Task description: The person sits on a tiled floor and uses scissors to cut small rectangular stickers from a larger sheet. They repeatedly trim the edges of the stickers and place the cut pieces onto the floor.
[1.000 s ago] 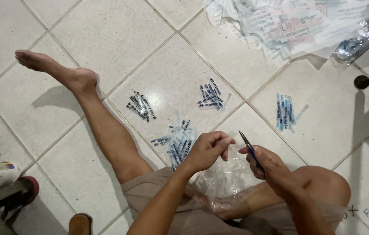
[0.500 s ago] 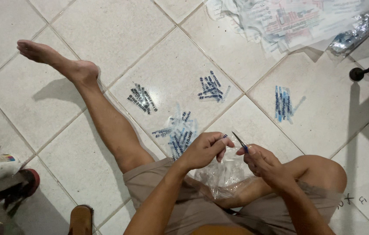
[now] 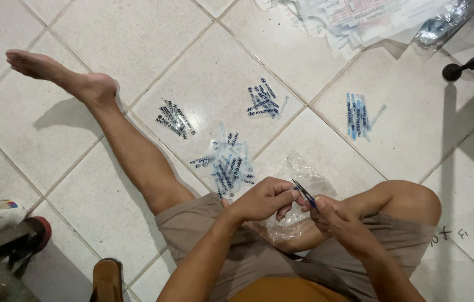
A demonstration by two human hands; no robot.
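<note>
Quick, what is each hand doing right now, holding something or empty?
Left hand: fingers closed, pinching one end of a small blue strip.
Right hand: fingers closed, gripping the other end of the same strip.

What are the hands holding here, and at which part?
A thin blue strip, pinched between both hands: the left hand takes its upper end at the fingertips, the right hand its lower end.

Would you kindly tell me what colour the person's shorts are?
The shorts are khaki brown, seen in the head view.
</note>
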